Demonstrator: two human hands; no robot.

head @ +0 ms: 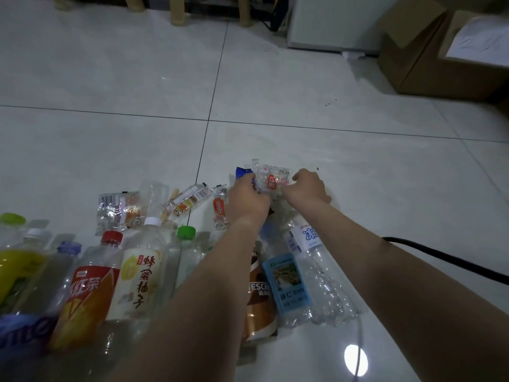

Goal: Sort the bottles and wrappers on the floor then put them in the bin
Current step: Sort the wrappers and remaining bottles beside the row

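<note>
Several plastic bottles lie side by side on the white tiled floor, among them a red-capped orange tea bottle (85, 293), a white yuzu drink bottle (137, 277), a brown coffee bottle (260, 301) and two clear water bottles (316, 268). Beyond them lie clear wrappers (118, 210) and a barcode wrapper (190, 199). My left hand (246, 199) and my right hand (308, 188) both grip a bunch of clear wrappers with an orange label (272, 181); a blue wrapper (242, 172) sticks out beside my left hand.
Cardboard boxes (429, 51) stand at the back right next to a white cabinet (330, 23). Beige chair legs (179, 12) line the far edge. A black cable (440, 257) runs along the floor at the right.
</note>
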